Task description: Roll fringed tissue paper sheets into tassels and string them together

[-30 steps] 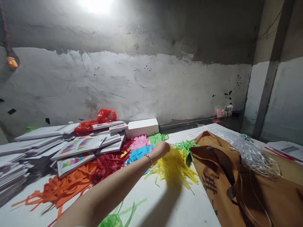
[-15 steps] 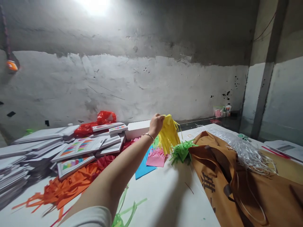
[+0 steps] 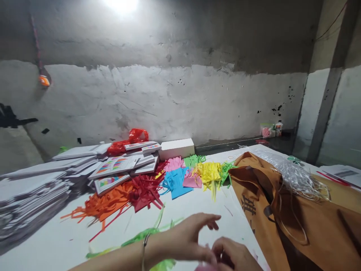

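My left hand [image 3: 189, 237], with a bracelet at the wrist, reaches over the near part of the white table, its fingers and thumb spread apart. Close against its thumb, my right hand [image 3: 237, 256] has its fingers curled onto some pink paper [image 3: 205, 267], mostly cut off by the lower edge. Fringed yellow paper [image 3: 210, 174] lies beyond the hands, between a pink piece [image 3: 193, 179] and a green piece [image 3: 226, 173]. Left of these are blue [image 3: 177, 182], dark red [image 3: 143, 190] and orange [image 3: 108, 201] fringed papers. Loose green strips [image 3: 141, 237] lie under my left forearm.
Stacks of white sheets [image 3: 31, 195] stand at the left, with printed boxes [image 3: 114, 166] and a red plastic bag [image 3: 138, 134] behind. A white box [image 3: 177, 148] sits near the wall. At the right are a brown cloth bag [image 3: 262, 192] and clear stringy plastic [image 3: 293, 177].
The yellow fringed paper has been let go and now lies on the table beside the green one. My left hand has drawn back toward me, and my right hand has come into view.
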Demonstrator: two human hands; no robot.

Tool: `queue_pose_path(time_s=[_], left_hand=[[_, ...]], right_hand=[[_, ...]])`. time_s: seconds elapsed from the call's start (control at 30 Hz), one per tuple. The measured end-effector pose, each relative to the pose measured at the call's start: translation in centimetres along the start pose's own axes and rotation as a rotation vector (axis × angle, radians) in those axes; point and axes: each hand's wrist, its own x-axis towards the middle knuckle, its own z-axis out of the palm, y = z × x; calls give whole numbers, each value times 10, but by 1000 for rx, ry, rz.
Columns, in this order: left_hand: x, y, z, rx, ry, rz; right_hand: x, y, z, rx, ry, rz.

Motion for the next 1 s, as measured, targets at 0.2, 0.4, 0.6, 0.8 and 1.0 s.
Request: queue_pose_path(time_s=[0.2,0.4,0.6,0.8,1.0], left_hand=[[-60,46,35,74,275,-114],[-103,65,35,-127,319,-137],[-103,56,51,-228,100,-308],[-94,28,45,-287,-29,-357],[-106,20,-2,-168,197,-299]], right_hand=[[-22,-55,13,-232,120,-9],[-45,-72,30,-620,114,-103],[-57,-93,34,-851,381,-511],[-57,-103,-1,-986,478,-476],[-72,-109,-30,-1129,600,-591]])
